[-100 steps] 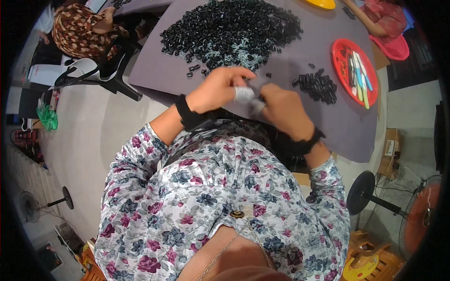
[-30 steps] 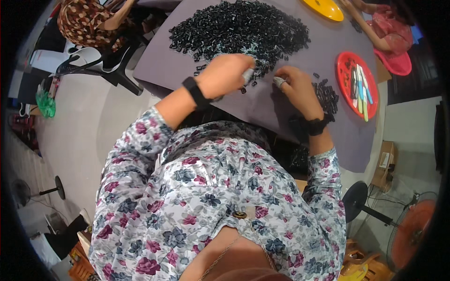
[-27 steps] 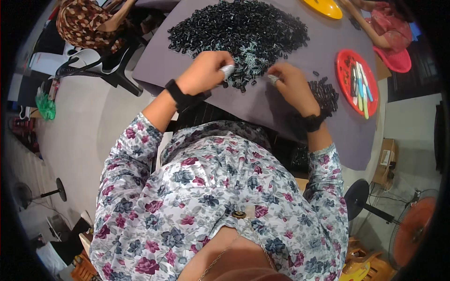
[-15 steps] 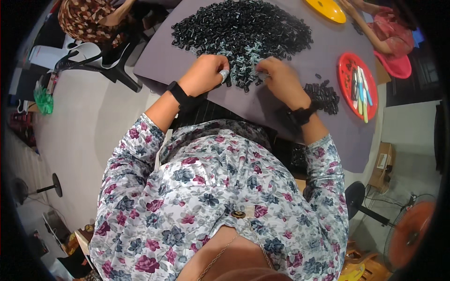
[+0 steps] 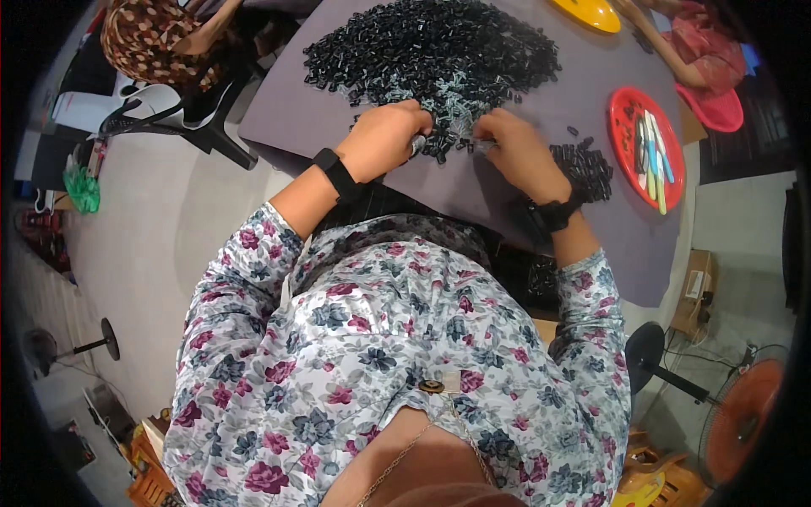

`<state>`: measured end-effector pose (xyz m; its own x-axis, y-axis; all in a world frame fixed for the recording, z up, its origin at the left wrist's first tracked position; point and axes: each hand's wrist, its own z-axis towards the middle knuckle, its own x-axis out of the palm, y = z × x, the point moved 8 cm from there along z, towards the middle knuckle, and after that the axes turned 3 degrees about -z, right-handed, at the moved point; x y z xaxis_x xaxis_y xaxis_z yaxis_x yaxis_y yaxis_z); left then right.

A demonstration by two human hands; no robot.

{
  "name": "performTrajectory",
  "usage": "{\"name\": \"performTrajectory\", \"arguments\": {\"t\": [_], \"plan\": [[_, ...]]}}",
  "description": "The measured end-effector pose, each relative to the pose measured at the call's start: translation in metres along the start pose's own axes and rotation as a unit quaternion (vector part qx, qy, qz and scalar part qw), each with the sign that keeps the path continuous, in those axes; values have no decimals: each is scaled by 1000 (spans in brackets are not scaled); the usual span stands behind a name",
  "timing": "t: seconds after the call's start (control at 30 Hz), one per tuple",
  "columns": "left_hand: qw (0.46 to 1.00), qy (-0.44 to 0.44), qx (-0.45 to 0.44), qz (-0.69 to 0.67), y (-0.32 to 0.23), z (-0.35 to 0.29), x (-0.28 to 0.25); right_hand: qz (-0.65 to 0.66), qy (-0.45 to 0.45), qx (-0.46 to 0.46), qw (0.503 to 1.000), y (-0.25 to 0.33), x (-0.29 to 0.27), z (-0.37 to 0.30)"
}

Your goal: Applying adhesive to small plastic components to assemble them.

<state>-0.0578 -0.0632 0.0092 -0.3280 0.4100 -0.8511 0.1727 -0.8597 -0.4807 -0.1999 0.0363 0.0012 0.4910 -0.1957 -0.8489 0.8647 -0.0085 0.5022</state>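
A large heap of small black tube-like pieces (image 5: 431, 51) lies on the purple-grey table, with thin pale grey-green pieces (image 5: 456, 101) spread over its near part. My left hand (image 5: 384, 139), curled closed at the heap's near edge, has something small and greyish at its fingertips. Opposite it, my right hand (image 5: 514, 148) pinches its fingers together beside the pale pieces; a small greyish bit shows there, too small to name. Close to my right wrist sits a smaller pile of black pieces (image 5: 583, 173).
A red plate (image 5: 619, 160) on the right holds slim tools with coloured handles and some dark pieces. Beyond is a yellow plate (image 5: 596, 13) near another person's arm (image 5: 659, 51). Another person (image 5: 160, 38) sits at far left, by a black chair (image 5: 207, 131). An orange fan (image 5: 743, 422) stands lower right.
My left hand has moved right and slightly down, toward the pale pieces. My right hand has shifted slightly right and down, its fingertips now pinched with a greyish bit showing.
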Motion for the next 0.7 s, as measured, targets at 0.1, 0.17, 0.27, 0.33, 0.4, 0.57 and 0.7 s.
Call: {"name": "performTrajectory", "arguments": {"t": [0.1, 0.17, 0.27, 0.33, 0.4, 0.57, 0.7], "plan": [[1000, -3, -14, -14, 7, -5, 0, -6, -17, 7, 1000, -10, -9, -7], [1000, -8, -18, -24, 8, -5, 0, -6, -21, 6, 1000, -13, -12, -10], [999, -9, -22, -27, 6, -6, -1, -1, -34, 6, 999, -12, -15, -10], [999, -4, -23, -25, 4, -6, -3, 0, -41, 6, 999, -5, -17, -10], [1000, -4, -15, -8, 4, -6, -1, -3, -42, 5, 999, 6, -19, -7], [1000, -23, -12, -8, -11, -3, -6, -27, -31, -31, 999, 9, -4, 10], [999, -7, 35, -5, -30, 12, 4, -23, -22, -23, 999, 3, 4, 16]]}}
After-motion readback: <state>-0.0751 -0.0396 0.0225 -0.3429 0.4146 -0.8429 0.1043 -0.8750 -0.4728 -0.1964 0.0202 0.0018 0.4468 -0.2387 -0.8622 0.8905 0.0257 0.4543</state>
